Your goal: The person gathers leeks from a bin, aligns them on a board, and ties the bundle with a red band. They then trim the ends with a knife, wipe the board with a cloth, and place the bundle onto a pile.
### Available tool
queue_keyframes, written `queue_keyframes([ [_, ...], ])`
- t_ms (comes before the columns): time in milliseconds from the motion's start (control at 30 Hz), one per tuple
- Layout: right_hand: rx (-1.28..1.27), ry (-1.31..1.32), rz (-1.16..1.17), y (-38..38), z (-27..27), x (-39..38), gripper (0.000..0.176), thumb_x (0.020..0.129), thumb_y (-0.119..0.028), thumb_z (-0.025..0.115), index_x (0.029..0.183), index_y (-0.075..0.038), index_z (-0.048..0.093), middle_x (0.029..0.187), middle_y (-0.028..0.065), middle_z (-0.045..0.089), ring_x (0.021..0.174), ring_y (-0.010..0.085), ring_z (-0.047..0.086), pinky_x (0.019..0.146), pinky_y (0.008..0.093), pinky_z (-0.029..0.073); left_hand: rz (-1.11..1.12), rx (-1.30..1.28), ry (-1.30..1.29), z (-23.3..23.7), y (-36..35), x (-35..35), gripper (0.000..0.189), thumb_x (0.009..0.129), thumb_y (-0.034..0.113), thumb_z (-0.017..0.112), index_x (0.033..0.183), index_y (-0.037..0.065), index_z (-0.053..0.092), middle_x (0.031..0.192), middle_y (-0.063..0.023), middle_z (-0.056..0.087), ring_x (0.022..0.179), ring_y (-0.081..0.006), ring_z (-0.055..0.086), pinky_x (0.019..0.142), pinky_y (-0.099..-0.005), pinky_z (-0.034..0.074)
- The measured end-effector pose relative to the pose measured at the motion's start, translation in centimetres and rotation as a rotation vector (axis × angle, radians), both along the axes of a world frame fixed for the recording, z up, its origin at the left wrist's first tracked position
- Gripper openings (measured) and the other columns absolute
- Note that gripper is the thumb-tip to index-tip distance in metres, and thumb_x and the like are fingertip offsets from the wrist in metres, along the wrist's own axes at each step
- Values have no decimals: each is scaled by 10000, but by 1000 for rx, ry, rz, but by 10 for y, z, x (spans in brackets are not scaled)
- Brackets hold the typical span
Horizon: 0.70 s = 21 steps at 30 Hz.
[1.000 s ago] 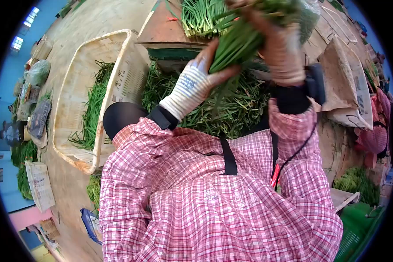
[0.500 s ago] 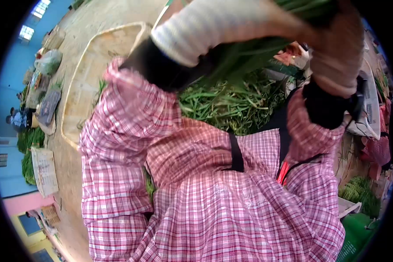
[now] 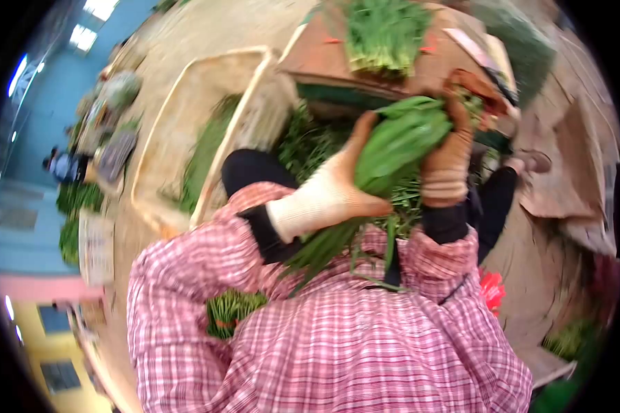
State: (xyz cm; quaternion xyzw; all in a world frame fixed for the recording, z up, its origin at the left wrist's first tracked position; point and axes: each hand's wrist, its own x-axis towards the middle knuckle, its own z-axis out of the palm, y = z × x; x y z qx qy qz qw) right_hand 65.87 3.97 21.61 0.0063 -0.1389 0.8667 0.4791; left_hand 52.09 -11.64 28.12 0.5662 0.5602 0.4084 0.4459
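Gripping one bunch of green stalks (image 3: 396, 148) at chest height: left hand (image 3: 324, 199) closed round the lower stems, right hand (image 3: 448, 172) closed near the top. Bunch looks gathered; loose greens (image 3: 310, 138) lie unsorted below, and another bunch (image 3: 386, 34) sits on the board (image 3: 324, 55).

The concrete floor (image 3: 207, 27) carries a cream plastic basket (image 3: 251, 113) with green stalks in it. Just beside it lies a heap of loose green stalks (image 3: 310, 141). Behind the heap stands a low brown bench (image 3: 310, 58) (blurred here), bearing one bundle of greens (image 3: 382, 34). Brown sacks (image 3: 565, 138) lie on the floor at the right.
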Motion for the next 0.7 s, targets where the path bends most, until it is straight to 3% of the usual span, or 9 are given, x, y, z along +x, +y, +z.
queue_keyframes([
  [167, -77, -47, 134, -21, -19, 8, 443, 951, -411, 644, 1143, -13, 666, 1149, 142, 698, 1082, 325, 655, 987, 456, 517, -21, -456, -145, 30, -6, -24, 973, 742, -21, 748, 1576, 72, 256, 1300, -75, 584, 1129, -122, 542, 924, -275, 472],
  [233, -459, 146, 243, -17, -57, 4, 401, 955, -405, 644, 1136, -48, 666, 1158, 131, 695, 1086, 304, 650, 1009, 449, 501, -34, -546, -216, 40, -14, -48, 879, 738, -71, 714, 1528, 50, 346, 1282, -66, 600, 1129, -136, 556, 965, -284, 455],
  [300, -475, -23, 43, -10, -66, 4, 256, 983, -331, 628, 982, -76, 651, 958, 115, 710, 939, 309, 674, 957, 486, 519, 37, -650, -228, 50, -29, -62, 808, 741, -86, 707, 1486, 26, 416, 1286, -69, 602, 1152, -156, 559, 1003, -298, 437],
  [367, -342, 63, 101, 10, -111, 21, 264, 986, -336, 622, 962, -74, 641, 876, 113, 712, 834, 312, 688, 899, 517, 551, 201, -750, -203, 61, -40, -60, 579, 752, -90, 703, 1306, 14, 569, 991, -61, 682, 782, -135, 637, 680, -255, 516],
  [400, -382, -139, 13, 18, -113, 35, 250, 989, -310, 619, 961, -62, 633, 826, 114, 711, 802, 314, 699, 858, 542, 571, 221, -746, -199, 58, -42, -64, 519, 756, -87, 702, 1252, 19, 589, 923, -55, 672, 690, -127, 614, 604, -248, 493],
  [500, 511, -1529, -235, 38, -116, 62, 476, 898, -306, 713, 1212, 35, 605, 1041, 188, 699, 1002, 318, 689, 893, 419, 551, 272, -777, -205, 39, -48, -78, 436, 765, -79, 699, 1179, 24, 611, 849, -48, 656, 591, -122, 593, 524, -246, 470],
  [567, 817, -1521, -346, 14, -69, 49, 691, 840, -360, 759, 1333, 62, 523, 1168, 228, 668, 1091, 321, 659, 929, 378, 521, 271, -791, -252, 29, -45, -78, 420, 768, -75, 699, 1168, 22, 613, 845, -48, 653, 586, -121, 592, 520, -248, 468],
  [600, 829, -1489, -201, 4, -45, 40, 735, 828, -405, 766, 1348, 48, 511, 1213, 241, 656, 1122, 332, 646, 969, 392, 500, 260, -779, -287, 25, -41, -74, 417, 770, -73, 699, 1167, 21, 613, 845, -48, 654, 584, -118, 590, 517, -247, 466],
  [700, 972, -1410, -118, -6, -56, 13, 462, 827, -397, 748, 1025, 19, 717, 983, 206, 723, 949, 290, 695, 833, 386, 527, 193, -803, -305, 18, -32, -75, 422, 778, -65, 700, 1184, 16, 619, 898, -43, 661, 686, -129, 620, 613, -247, 497],
])
